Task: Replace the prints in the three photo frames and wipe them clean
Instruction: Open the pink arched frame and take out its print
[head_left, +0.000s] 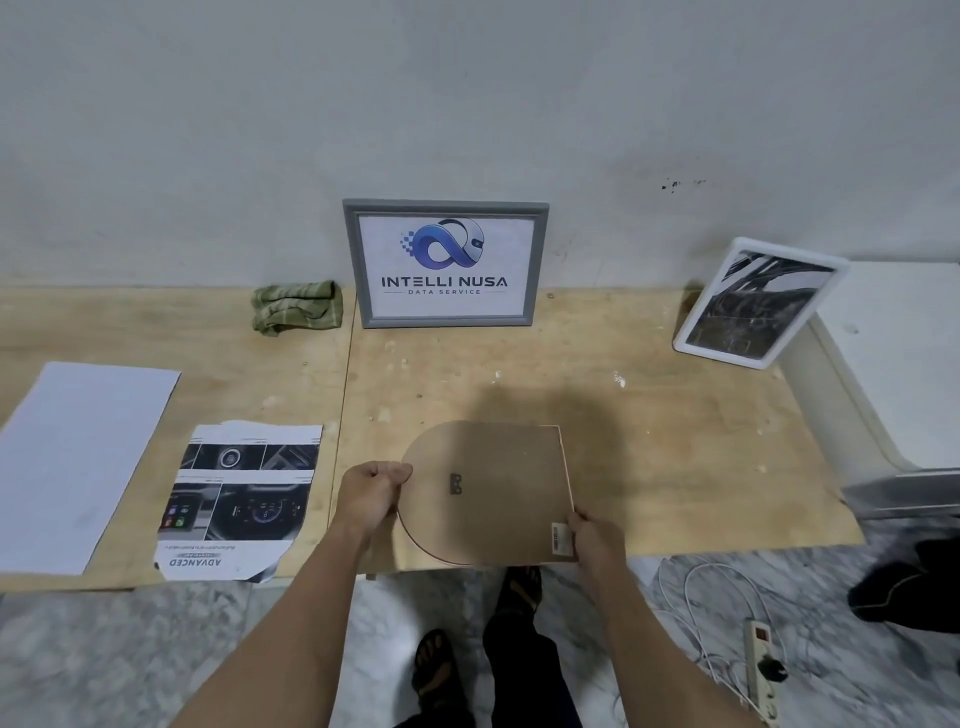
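I hold a brown frame (498, 493) face down over the near edge of the wooden table (675, 441); its back board is rounded on the left and carries a small metal hanger. My left hand (371, 501) grips its rounded left edge. My right hand (597, 540) pinches its near right corner by a barcode sticker. A grey frame (445, 263) with a logo print leans on the wall behind. A white frame (758, 304) with a dark print leans at the right. A car-interior print (241, 499) and a blank white sheet (78, 462) lie to the left.
A folded green cloth (297, 306) lies by the wall, left of the grey frame. A white cabinet (893, 364) stands against the table's right end. On the marble floor at the right are a power strip (761, 670) with white cables, and my sandalled feet below the table edge.
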